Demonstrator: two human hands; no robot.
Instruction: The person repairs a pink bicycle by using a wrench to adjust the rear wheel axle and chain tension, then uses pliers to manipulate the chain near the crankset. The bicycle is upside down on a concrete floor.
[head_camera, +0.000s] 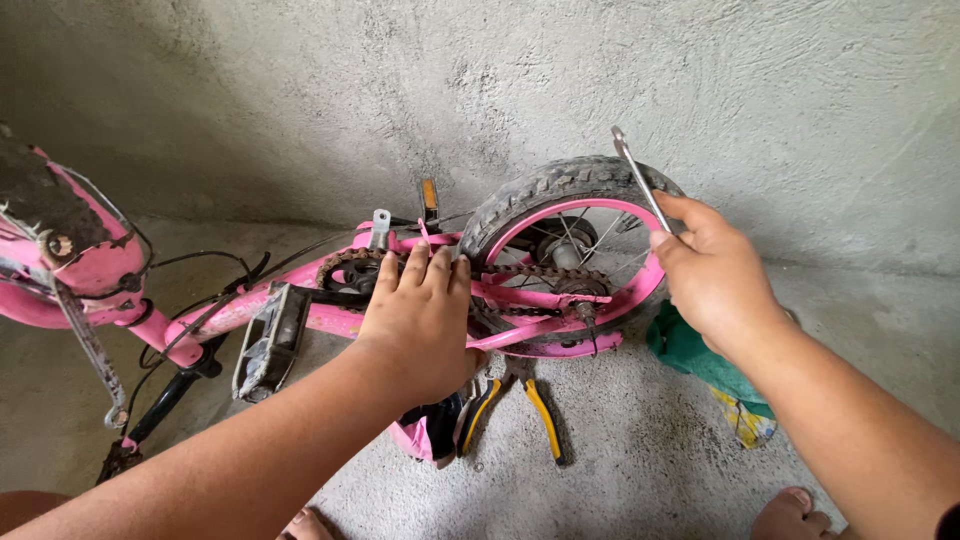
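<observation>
A small pink bicycle (250, 305) lies upside down on a concrete floor. My left hand (425, 315) presses flat on its pink frame, just left of the rear wheel (560, 190), beside the rusty chain (540, 272) and chainring. My right hand (712, 270) is raised at the wheel's right side and grips a slim metal spanner (636, 172) that points up and left over the tyre. A grey pedal (268, 345) sticks out toward me.
Yellow-handled pliers (520, 400) lie on the floor under the frame, next to the pink saddle (428, 432). A green cloth (700, 360) lies at the right. A rough concrete wall (500, 80) stands close behind. My toes (790, 508) show at the bottom.
</observation>
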